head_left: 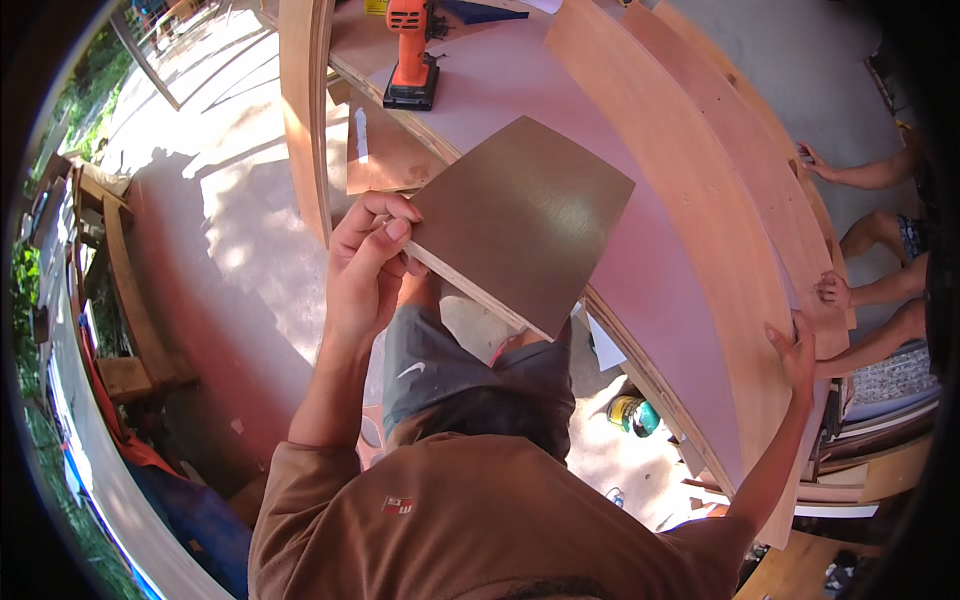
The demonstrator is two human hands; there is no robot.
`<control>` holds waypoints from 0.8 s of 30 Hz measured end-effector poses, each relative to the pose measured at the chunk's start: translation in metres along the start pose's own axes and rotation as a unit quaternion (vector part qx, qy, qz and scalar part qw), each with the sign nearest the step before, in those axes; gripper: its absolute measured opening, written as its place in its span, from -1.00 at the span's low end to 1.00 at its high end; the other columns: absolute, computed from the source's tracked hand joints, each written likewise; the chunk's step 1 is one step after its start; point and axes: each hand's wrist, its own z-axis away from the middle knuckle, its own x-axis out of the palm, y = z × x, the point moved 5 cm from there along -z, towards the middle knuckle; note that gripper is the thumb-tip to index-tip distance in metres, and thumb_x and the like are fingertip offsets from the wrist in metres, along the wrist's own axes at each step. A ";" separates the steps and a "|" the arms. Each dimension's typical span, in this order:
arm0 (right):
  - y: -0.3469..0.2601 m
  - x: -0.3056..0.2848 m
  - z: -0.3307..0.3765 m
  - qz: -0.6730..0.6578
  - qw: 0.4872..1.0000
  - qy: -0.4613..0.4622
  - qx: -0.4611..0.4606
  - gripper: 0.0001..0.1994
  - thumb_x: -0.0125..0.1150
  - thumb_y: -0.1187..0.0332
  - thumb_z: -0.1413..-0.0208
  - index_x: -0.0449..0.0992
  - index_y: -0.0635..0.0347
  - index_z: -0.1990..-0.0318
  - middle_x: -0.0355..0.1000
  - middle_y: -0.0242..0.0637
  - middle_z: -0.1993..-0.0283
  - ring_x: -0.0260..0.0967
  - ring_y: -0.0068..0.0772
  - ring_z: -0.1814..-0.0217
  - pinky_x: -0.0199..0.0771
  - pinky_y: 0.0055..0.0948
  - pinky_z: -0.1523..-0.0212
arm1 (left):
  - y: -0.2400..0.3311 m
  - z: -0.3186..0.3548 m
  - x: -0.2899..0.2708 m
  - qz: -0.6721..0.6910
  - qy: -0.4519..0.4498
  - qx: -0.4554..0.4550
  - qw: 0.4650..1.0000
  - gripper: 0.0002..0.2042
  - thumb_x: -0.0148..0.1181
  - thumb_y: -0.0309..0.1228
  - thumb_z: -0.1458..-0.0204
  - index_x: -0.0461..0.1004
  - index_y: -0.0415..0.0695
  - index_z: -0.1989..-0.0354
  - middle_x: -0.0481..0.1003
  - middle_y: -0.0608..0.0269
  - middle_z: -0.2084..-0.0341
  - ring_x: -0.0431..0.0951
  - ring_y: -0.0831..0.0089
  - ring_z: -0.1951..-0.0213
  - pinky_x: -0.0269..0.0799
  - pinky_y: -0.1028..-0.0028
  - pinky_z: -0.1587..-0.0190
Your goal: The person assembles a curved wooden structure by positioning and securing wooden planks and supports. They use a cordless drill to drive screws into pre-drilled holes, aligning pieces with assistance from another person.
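Note:
My left hand (372,245) grips a square piece of plywood (530,220) at its near left edge, thumb on top and fingers curled at the edge. The piece has a smooth dark brown face and pale layered edges. It is held up in front of me, tilted, partly over the pinkish worktable (640,250). Off to the right, my right hand (795,350) rests with fingers apart on a long light-brown plywood strip (690,170) lying along the table. Its fingertips lie near another strip beside it.
An orange sander (410,55) with a black base stands on the table's far left. Across the table, another person's hands (833,290) touch the reddish-brown boards (745,150). An upright board (305,120) rises at the far left end. A yellow-and-green round object (632,415) sits below the table.

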 end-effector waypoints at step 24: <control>-0.070 0.036 -0.071 0.204 0.974 0.040 0.083 -0.37 0.36 -0.14 -0.21 0.51 0.20 -0.19 0.64 0.12 0.11 0.58 0.24 -0.06 0.54 0.11 -0.03 | -0.073 0.007 0.044 0.079 -0.054 -0.068 0.993 -0.37 0.05 -0.35 -0.36 0.10 -0.40 -0.53 0.51 0.22 -0.05 0.50 0.60 0.13 0.46 0.55 0.07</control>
